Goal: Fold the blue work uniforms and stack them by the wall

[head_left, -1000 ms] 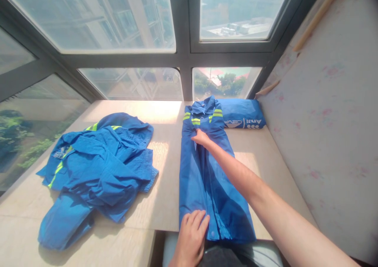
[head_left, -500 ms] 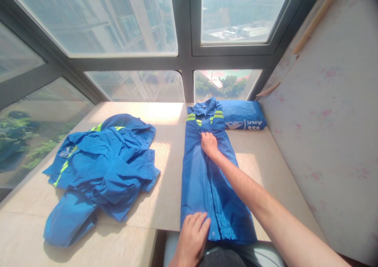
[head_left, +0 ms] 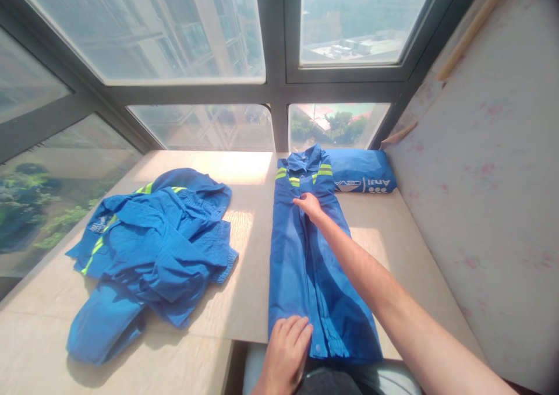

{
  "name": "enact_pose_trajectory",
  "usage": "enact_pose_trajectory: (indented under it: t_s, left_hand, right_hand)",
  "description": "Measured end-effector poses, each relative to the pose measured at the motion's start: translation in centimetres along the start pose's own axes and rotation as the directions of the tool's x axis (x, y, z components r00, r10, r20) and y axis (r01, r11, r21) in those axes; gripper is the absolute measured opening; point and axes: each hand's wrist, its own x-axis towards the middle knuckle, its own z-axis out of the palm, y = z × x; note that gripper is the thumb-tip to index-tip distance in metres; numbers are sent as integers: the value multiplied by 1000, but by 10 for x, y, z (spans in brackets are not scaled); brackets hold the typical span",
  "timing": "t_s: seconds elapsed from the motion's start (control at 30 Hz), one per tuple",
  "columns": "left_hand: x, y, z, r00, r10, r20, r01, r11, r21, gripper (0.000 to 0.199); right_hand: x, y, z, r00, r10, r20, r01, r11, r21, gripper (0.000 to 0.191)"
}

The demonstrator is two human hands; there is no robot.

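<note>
Left hand (head_left: 286,348) lies fairly flat on blue, yellow-striped cloth jacket (head_left: 289,255) at bench (head_left: 251,307) near edge; right hand (head_left: 308,204) (pinch unclear) seems smoothing; next needs steadiness.

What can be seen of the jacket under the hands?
The jacket looks like blue cloth, with a collar, yellow-green stripes and a snap at the near end. It lies front up, narrow, creased, on the table, collar toward the window. The left hand rests on its near left corner, the right hand on its upper front.
</note>
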Motion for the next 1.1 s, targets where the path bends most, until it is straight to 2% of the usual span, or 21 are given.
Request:
enact_pose_trajectory:
  t_s: [0.17, 0.33, 0.4, 0.53, 0.6, 0.7, 0.8, 0.87, 0.93, 1.0, 1.1]
  left_hand:
    - [1, -1, 2, 999, 12, -42, -11, 1000, 13, 32]
    - [1, 2, 8, 989, 30, -143, -27, 999, 23, 34]
    - [0, 5, 14, 987, 16, -162, -12, 1000, 22, 35]
    - [-1, 7, 25, 980, -35, -197, 40, 999, 21, 35]
    - [-1, 7, 24, 988, -20, -152, 23, 1000, 14, 34]
    - [3, 8, 13, 1000, 6, -3, -6, 1000, -2, 37]
    - [9, 9, 0, 990, 12, 138, -6, 999, -41, 43]
    - [14, 7, -6, 979, 29, 203, -9, 995, -101, 46]
    - [19, 1, -9, 972, 37, 234, 0, 987, -160, 46]
    - [24, -8, -10, 975, 43, 217, -4, 984, -178, 41]
    - [30, -15, -8, 988, 57, 146, -37, 990, -135, 31]
  right_hand:
    - [-2, -7, -2, 994, -39, 103, 26, 992, 126, 21]
    - [5, -24, 8, 982, -129, 139, 102, 977, 189, 45]
    - [11, -25, 9, 981, -141, 131, 120, 981, 154, 51]
    - [14, -22, 6, 978, -175, 113, 173, 984, 29, 49]
    - [9, -18, 4, 973, -205, 102, 207, 978, -14, 51]
    - [-2, -9, 3, 964, -261, 45, 265, 953, -147, 52]
    - [-13, 2, 3, 934, -358, 15, 329, 841, -429, 52]
    - [-20, 6, 4, 906, -422, 33, 374, 760, -532, 52]
    - [-29, 8, 6, 868, -495, 34, 432, 719, -545, 51]
    - [-38, 9, 8, 831, -557, 5, 476, 706, -524, 46]
    - [-52, 16, 9, 826, -562, -36, 484, 741, -466, 45]
